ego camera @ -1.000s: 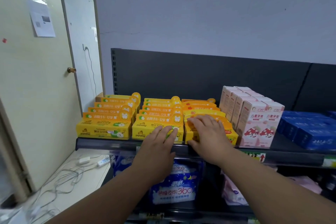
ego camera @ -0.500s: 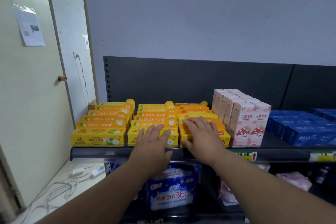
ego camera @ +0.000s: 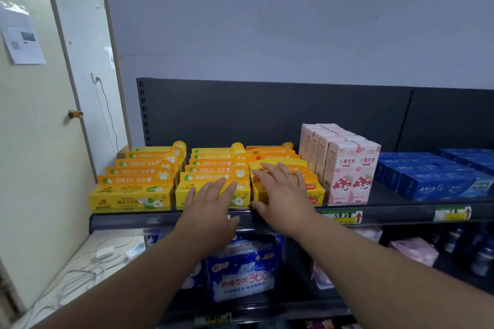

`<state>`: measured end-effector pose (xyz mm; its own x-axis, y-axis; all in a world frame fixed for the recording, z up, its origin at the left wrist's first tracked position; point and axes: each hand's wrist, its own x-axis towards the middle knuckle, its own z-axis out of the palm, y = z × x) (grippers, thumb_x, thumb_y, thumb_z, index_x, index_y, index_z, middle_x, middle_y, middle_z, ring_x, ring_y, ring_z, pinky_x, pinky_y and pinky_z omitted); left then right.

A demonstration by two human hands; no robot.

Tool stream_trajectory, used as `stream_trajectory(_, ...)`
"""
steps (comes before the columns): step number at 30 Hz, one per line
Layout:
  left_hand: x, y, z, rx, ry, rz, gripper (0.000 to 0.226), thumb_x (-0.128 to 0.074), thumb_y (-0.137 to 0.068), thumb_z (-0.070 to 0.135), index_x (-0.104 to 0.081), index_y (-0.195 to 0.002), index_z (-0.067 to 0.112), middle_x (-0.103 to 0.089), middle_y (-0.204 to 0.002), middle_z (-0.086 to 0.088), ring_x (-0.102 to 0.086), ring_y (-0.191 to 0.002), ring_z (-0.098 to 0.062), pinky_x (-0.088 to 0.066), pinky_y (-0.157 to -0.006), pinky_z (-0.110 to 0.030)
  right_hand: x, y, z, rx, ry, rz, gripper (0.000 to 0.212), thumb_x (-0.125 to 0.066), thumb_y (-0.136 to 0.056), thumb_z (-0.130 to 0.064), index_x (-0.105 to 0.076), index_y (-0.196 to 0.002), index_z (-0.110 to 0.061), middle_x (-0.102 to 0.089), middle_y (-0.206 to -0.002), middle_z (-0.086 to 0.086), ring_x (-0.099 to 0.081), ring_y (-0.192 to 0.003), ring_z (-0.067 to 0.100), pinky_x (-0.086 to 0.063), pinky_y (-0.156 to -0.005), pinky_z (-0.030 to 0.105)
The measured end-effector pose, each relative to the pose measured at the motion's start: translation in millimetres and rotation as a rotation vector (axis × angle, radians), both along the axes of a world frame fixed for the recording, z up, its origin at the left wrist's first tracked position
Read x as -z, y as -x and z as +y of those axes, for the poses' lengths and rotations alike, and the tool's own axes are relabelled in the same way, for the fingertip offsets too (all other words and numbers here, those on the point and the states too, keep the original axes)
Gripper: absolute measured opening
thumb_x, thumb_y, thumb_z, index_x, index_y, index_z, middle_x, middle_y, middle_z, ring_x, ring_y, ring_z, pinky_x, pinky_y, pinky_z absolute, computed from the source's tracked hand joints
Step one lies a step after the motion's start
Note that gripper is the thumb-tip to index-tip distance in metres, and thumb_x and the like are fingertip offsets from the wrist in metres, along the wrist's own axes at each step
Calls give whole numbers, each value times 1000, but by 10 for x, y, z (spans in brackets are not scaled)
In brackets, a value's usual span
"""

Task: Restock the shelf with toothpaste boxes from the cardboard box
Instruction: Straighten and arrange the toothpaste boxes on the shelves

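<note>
Three rows of yellow and orange toothpaste boxes stand on the black shelf (ego camera: 401, 208): a left row (ego camera: 131, 199), a middle row (ego camera: 211, 168) and an orange right row (ego camera: 275, 155). My left hand (ego camera: 211, 208) lies flat with straight fingers against the front box of the middle row. My right hand (ego camera: 283, 195) rests with spread fingers on top of the front orange box, its thumb at the box's lower front edge. Neither hand holds anything. The cardboard box is out of view.
Pink upright boxes (ego camera: 350, 168) stand right of the orange row, blue boxes (ego camera: 433, 176) farther right. Below the shelf hang blue packs (ego camera: 243, 272) and pink packs (ego camera: 414, 248). A door (ego camera: 34, 141) with a knob and floor cables (ego camera: 80, 270) are on the left.
Both hands stay on the front boxes of the middle and right rows. The view has shifted so the shelf sits lower and more to the left in the frame.
</note>
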<state>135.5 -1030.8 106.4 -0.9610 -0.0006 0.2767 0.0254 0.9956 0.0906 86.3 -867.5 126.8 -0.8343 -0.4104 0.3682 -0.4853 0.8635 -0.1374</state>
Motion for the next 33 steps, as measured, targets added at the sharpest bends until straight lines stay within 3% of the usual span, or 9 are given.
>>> stream_trajectory(3, 54, -102, -73, -28, -24, 95, 72, -39, -96, 49, 2, -153, 31, 5, -161, 6, 7, -148, -19, 7, -117, -44, 8, -80, -110, -63, 19, 0, 66, -55, -94, -45, -22, -151, -37, -13, -162, -7, 0, -150, 18, 8, -118, 45)
stream_trajectory(6, 81, -206, -268, -47, -40, 253, 70, -46, -94, 44, -13, -153, 24, -8, -161, -1, -2, -148, -24, 7, -115, -44, 5, -166, -265, -116, 23, 0, 66, -55, -94, -45, -23, -151, -36, -13, -162, -8, -1, -150, 17, 8, -119, 44)
stream_trajectory(10, 71, -338, -638, -175, -6, 378, 70, -53, -79, 36, -40, -143, 10, -38, -148, -17, -30, -138, -40, -18, -110, -57, -5, -263, -497, -165, 17, -24, 67, -55, -94, -45, -22, -151, -35, -12, -162, -6, -2, -150, 17, 6, -120, 44)
stream_trajectory(12, 91, -411, -752, -236, -28, 340, 71, -56, -82, 36, -37, -145, 9, -33, -151, -19, -27, -139, -41, -18, -111, -59, 0, -305, -604, -181, 6, -40, 67, -55, -95, -45, -22, -152, -35, -11, -162, -6, -2, -150, 18, 5, -119, 44)
stream_trajectory(14, 112, -473, -795, -292, -69, 245, 76, -57, -89, 39, -22, -151, 13, -19, -158, -13, -16, -144, -36, -9, -115, -54, 12, -341, -691, -193, -7, -56, 67, -55, -95, -45, -22, -152, -34, -10, -163, -5, -2, -150, 18, 5, -119, 45)
stream_trajectory(17, 115, -518, -817, -338, -54, 180, 77, -45, -94, 47, -4, -153, 21, -4, -161, -3, -5, -147, -27, 1, -117, -48, 39, -376, -788, -195, -32, -76, 68, -55, -94, -46, -21, -152, -35, -10, -163, -5, -3, -150, 19, 4, -120, 46)
stream_trajectory(33, 98, -434, -871, -325, -17, 102, 73, -39, -96, 48, 2, -153, 24, 6, -161, -2, 5, -148, -25, 1, -117, -47, 131, -362, -858, -157, -100, -122, 66, -51, -96, -48, -20, -153, -33, -11, -163, -4, -4, -150, 21, 1, -120, 49)
